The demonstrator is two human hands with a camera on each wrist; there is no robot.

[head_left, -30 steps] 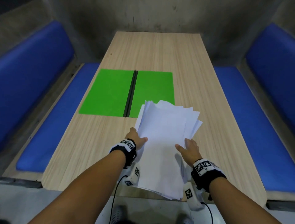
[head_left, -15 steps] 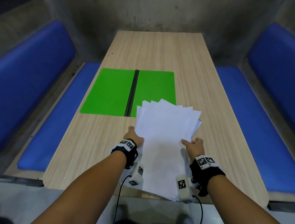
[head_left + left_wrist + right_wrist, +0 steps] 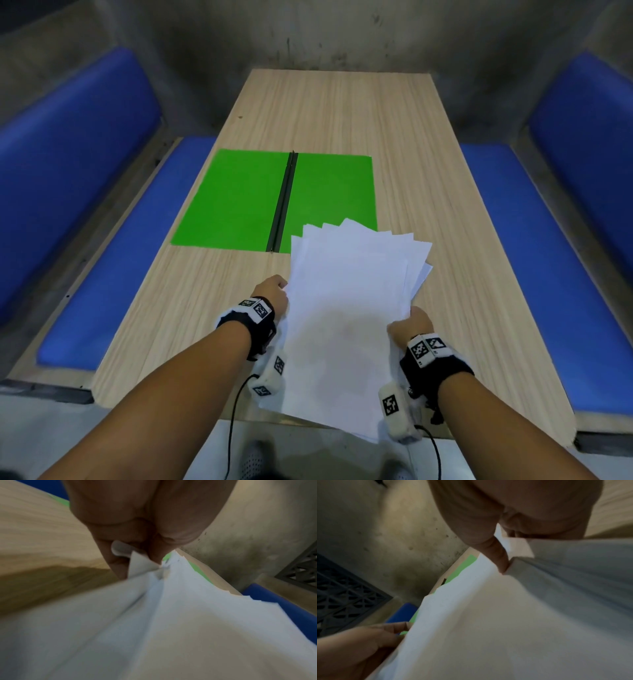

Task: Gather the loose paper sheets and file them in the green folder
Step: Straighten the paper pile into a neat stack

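A fanned stack of white paper sheets [image 3: 346, 318] is held above the near half of the wooden table [image 3: 342, 113]. My left hand [image 3: 274, 294] grips the stack's left edge, its fingers curled onto the sheets [image 3: 171, 622] in the left wrist view. My right hand [image 3: 409, 325] grips the right edge, the thumb pinching the paper [image 3: 496, 622] in the right wrist view. The green folder [image 3: 236, 198] lies open and flat on the table just beyond the sheets, with a dark spine down its middle. The sheets' far corners overlap the folder's right half.
Blue padded benches [image 3: 113, 274] run along both sides of the table, the right one [image 3: 520, 274] alike. A grey concrete wall [image 3: 342, 34] closes the far end. Bare wood stretches beyond the folder.
Both hands have slid toward me along the stack's edges. The sheets have straightened and drawn a little closer together.
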